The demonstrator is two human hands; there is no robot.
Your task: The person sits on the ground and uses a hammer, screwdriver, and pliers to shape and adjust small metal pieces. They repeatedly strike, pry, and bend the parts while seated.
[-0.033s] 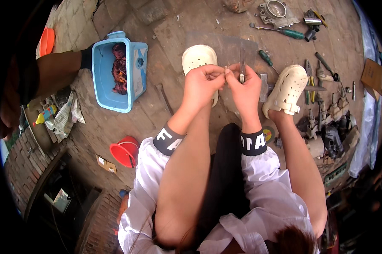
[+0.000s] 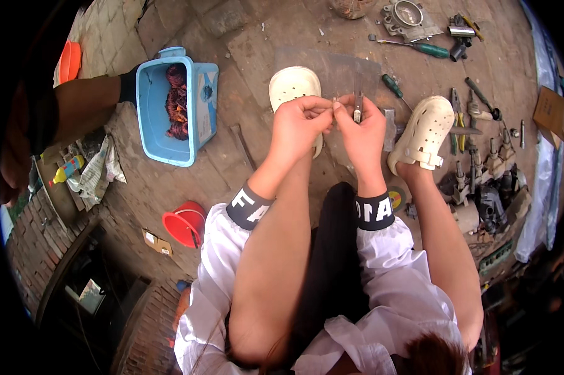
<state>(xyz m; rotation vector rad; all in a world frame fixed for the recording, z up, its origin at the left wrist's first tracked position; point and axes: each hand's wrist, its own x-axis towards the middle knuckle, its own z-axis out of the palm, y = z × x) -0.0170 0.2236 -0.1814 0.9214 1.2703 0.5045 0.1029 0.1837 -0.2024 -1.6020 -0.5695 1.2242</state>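
Observation:
My left hand is closed in a pinch, fingertips meeting those of my right hand around something too small to make out. A narrow metal tool stands out upright at the right hand's fingers; whether it is gripped I cannot tell. Both hands are above a cream clog on my left foot and a clear, dull sheet. My other clog is to the right, beside a green-handled screwdriver.
A blue tub holding dark reddish coils and a red bucket lie left, near another person's limb. Pliers, several metal parts, another screwdriver and a cardboard box lie right.

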